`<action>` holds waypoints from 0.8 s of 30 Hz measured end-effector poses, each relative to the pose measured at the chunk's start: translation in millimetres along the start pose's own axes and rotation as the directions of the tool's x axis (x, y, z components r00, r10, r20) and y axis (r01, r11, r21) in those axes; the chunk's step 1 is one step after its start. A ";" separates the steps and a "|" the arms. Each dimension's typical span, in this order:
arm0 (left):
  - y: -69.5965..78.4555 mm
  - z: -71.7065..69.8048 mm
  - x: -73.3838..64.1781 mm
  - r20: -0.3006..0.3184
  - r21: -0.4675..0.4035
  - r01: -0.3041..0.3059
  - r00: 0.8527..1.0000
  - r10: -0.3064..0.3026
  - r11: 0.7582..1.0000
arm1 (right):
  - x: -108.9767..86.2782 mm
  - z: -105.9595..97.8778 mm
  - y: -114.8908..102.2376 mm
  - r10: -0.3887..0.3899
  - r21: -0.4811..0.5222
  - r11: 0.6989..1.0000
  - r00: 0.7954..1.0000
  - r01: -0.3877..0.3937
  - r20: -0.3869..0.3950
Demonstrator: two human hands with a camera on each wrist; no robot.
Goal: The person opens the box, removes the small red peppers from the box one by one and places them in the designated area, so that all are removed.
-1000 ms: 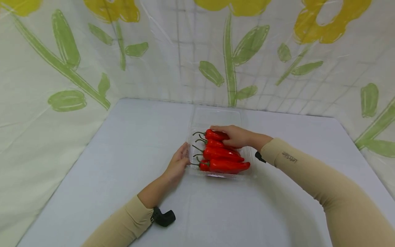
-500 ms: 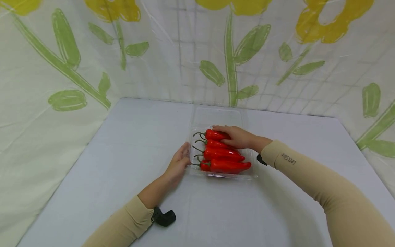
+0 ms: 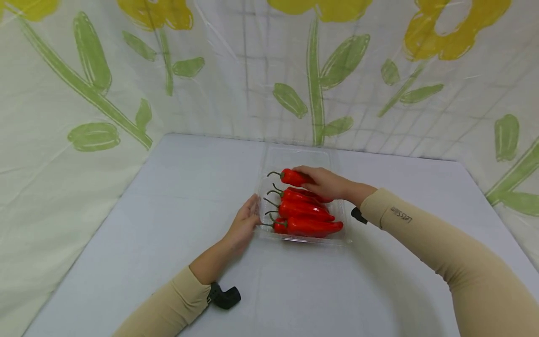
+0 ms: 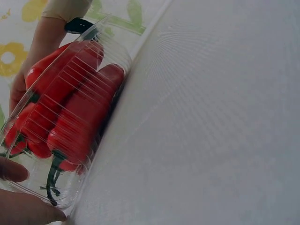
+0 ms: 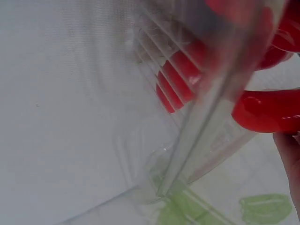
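Note:
A clear plastic clamshell box (image 3: 311,240) sits on the table with several red peppers (image 3: 309,227) side by side in it, green stems to the left. My left hand (image 3: 242,223) pinches the box's left rim; in the left wrist view its thumb and fingers (image 4: 28,206) straddle the corner near a stem. Over the back of the box, my right hand (image 3: 330,183) grips one red pepper (image 3: 294,177) by its body, raised above the others. The right wrist view shows that pepper's end apart from the box, with part of the hand (image 5: 288,157) at the edge.
The box's transparent lid (image 3: 296,160) lies open behind it, close to the table's back edge. A white curtain (image 3: 219,84) with painted flowers hangs behind the white tabletop (image 3: 189,187). Dark wrist cameras (image 3: 226,297) are strapped on both arms.
My right hand has raised the rearmost pepper up and slightly away, opening a gap between it and the others. The left hand and the box have stayed in place.

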State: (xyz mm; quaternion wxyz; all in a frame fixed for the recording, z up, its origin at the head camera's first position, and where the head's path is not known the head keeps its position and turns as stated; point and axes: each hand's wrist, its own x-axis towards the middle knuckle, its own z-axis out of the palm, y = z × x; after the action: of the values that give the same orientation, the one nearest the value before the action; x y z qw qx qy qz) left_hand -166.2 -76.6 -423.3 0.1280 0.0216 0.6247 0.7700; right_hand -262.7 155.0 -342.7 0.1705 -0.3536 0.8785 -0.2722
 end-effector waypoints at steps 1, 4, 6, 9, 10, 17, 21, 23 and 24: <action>0.1 0.2 0.0 0.003 0.000 -0.002 1.000 0.002 1.000 | 0.0 -0.3 -0.2 0.002 0.006 1.000 1.000 -0.002 -0.007; 0.9 0.7 -0.3 -0.001 0.004 0.003 1.000 -0.003 1.000 | -0.8 -1.1 0.4 0.023 0.023 0.999 0.999 -0.022 -0.034; 1.2 0.6 -0.4 -0.004 0.007 0.004 1.000 -0.004 1.000 | -2.7 -2.1 0.5 0.054 0.054 0.997 0.997 -0.051 -0.052; 1.4 0.1 -0.6 -0.011 0.015 0.011 1.000 -0.011 1.000 | -7.2 -3.9 3.2 0.099 0.093 0.992 0.991 -0.091 -0.089; 1.5 0.0 -0.6 -0.010 0.015 0.012 1.000 -0.012 1.000 | -9.1 -4.7 4.2 0.110 0.105 0.989 0.988 -0.099 -0.105; 2.2 -0.4 0.0 -0.019 0.019 0.017 1.000 -0.016 1.000 | -20.2 -8.6 20.0 0.186 0.216 0.967 0.954 -0.135 -0.234; 0.9 -0.2 0.7 -0.019 0.016 0.018 1.000 -0.018 1.000 | -26.9 -10.9 30.2 0.246 0.291 0.944 0.918 -0.153 -0.313; 0.5 0.4 0.6 -0.021 0.014 0.022 1.000 -0.022 1.000 | -30.1 -12.4 35.5 0.284 0.336 0.927 0.896 -0.167 -0.341; 0.4 0.7 0.6 -0.023 0.015 0.024 0.999 -0.024 1.000 | -31.9 -13.2 38.2 0.308 0.355 0.918 0.884 -0.178 -0.352</action>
State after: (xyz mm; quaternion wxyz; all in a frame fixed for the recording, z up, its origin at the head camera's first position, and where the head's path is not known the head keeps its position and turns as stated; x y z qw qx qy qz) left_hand -166.7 -75.9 -422.9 0.1301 0.0064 0.6323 0.7637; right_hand -267.3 205.5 -351.6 0.0738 -0.1445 0.8780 -0.4504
